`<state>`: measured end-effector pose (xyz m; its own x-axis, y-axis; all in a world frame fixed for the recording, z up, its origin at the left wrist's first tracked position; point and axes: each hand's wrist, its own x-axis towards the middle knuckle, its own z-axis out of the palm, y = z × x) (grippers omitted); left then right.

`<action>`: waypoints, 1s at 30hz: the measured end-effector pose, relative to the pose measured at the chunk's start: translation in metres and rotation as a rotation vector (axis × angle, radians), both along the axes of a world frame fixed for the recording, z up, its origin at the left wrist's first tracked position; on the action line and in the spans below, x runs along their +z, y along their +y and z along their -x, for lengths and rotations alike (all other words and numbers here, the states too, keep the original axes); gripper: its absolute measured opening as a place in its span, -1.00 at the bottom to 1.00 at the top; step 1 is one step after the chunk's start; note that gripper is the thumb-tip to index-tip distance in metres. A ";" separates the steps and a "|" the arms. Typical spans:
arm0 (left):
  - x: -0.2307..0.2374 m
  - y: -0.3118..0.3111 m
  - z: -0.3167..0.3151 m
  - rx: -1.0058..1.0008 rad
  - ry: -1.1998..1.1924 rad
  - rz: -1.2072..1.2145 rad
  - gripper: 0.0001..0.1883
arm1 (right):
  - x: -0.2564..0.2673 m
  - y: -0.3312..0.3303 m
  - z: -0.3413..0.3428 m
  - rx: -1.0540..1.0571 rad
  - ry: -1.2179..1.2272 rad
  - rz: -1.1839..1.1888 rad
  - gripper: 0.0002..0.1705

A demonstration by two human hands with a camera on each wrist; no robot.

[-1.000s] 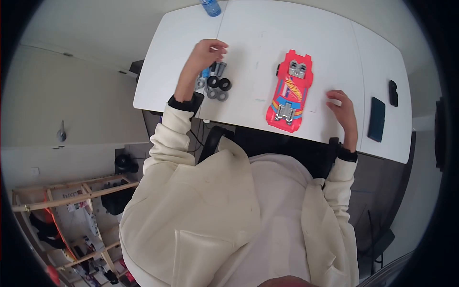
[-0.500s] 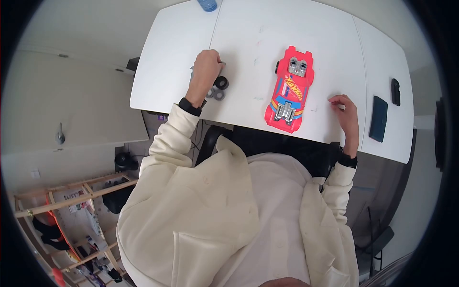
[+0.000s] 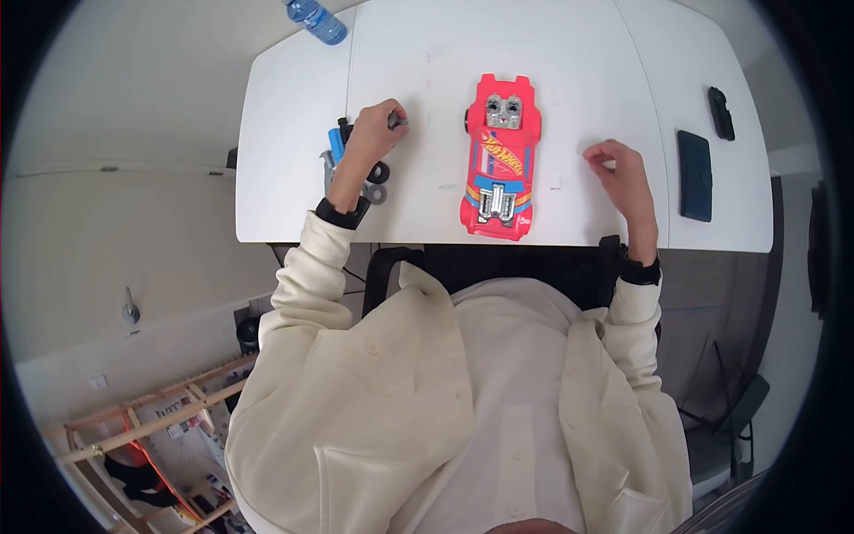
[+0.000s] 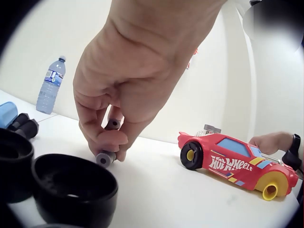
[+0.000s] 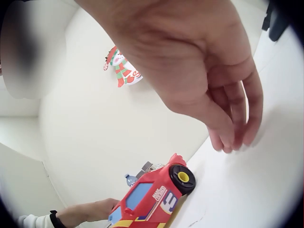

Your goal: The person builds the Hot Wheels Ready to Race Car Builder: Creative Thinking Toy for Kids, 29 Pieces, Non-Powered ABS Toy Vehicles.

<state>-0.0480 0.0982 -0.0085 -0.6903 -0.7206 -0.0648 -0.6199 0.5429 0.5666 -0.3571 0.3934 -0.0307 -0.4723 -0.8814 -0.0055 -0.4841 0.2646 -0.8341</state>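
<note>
My left hand (image 3: 376, 135) is at the left of the table, pinching two small grey pegs (image 4: 105, 158) with holes in their ends. Black wheels (image 4: 75, 187) and grey rings (image 3: 376, 193) lie close to that wrist. A light blue tool-like piece (image 3: 336, 144) with dark tips is partly behind the hand. The red Hot Wheels toy car (image 3: 500, 160) stands mid-table between both hands. One of its axles shows a bare yellow hub (image 4: 270, 191); a black wheel (image 4: 191, 155) is on another. My right hand (image 3: 618, 173) holds nothing, fingers loosely bent near the tabletop, right of the car.
A blue-labelled water bottle (image 3: 318, 22) stands at the far left corner of the white table (image 3: 569, 53). At the right side lie a dark phone-like case (image 3: 695, 176) and a small black object (image 3: 721, 114). A chair (image 3: 729, 427) stands at the lower right.
My left hand came down onto the small parts, took the grey pegs and shifted away from the pile toward the car. The right hand stays beside the car; the head view has turned.
</note>
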 end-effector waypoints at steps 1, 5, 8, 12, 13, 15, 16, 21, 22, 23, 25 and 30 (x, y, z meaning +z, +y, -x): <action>0.009 0.007 0.005 0.021 0.027 -0.076 -0.80 | 0.010 -0.003 -0.003 -0.029 0.014 0.023 -0.82; 0.057 0.057 0.044 -0.078 0.396 -0.424 -0.83 | 0.067 -0.020 -0.038 -0.012 -0.209 0.296 -0.66; 0.068 0.105 0.079 -0.236 0.542 -0.540 -0.79 | 0.088 -0.034 -0.068 0.200 -0.369 0.382 -0.52; 0.065 0.134 0.089 -0.196 0.496 -0.668 -0.88 | 0.081 -0.039 -0.088 0.073 -0.359 0.314 -0.54; 0.067 0.135 0.088 -0.218 0.507 -0.655 -0.88 | 0.076 -0.038 -0.086 0.066 -0.339 0.331 -0.54; 0.065 0.132 0.080 -0.184 0.531 -0.735 -0.91 | 0.069 -0.032 -0.084 0.075 -0.404 0.253 -0.54; 0.063 0.125 0.078 -0.204 0.548 -0.669 -0.83 | 0.075 -0.030 -0.082 0.021 -0.476 0.251 -0.61; 0.032 0.035 0.047 -0.169 0.251 -0.203 -0.72 | 0.029 -0.036 -0.028 -0.081 -0.246 0.336 -0.75; 0.023 0.027 0.046 -0.041 0.228 -0.295 -0.73 | 0.025 -0.037 -0.020 -0.095 -0.134 0.323 -0.78; 0.014 0.028 0.044 -0.047 0.241 -0.300 -0.73 | 0.024 -0.037 -0.018 -0.098 -0.120 0.319 -0.78; -0.007 0.033 0.044 0.082 0.460 -0.343 -0.81 | 0.016 -0.038 -0.015 -0.210 -0.248 0.321 -0.77; -0.030 0.033 0.052 0.251 0.517 -0.579 -0.84 | -0.011 -0.048 -0.019 -0.231 -0.332 0.299 -0.84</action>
